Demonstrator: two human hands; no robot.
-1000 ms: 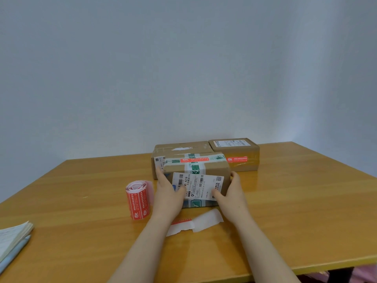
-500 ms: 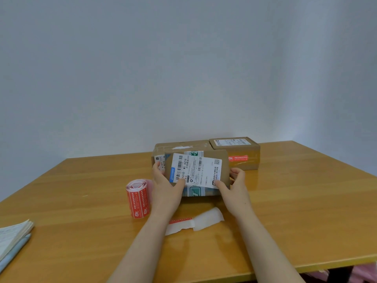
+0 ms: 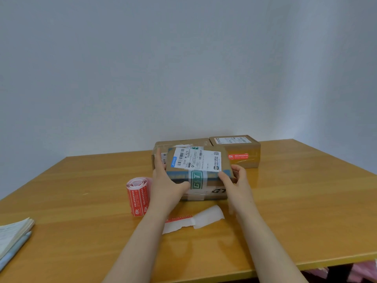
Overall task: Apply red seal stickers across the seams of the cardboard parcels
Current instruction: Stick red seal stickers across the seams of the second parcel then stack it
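The wooden table carries everything within arm's reach. Three cardboard parcels sit at its middle. The two back parcels stand side by side against each other, probably set aside as dealt with, since the right one already wears a red sticker on its front face. The near parcel is just in front of them, tilted so its face with the shipping label leans toward the person; this looks like turning it to find a seam.

The left hand grips the parcel's left end, thumb on the front and fingers up the side. The right hand grips the right end the same way, so the two steady it as it tips.

A notebook lies at the left edge. The roll of red stickers stands on end just left of the left wrist, handy for the next peel. A strip of backing paper lies between the forearms, likely discarded.
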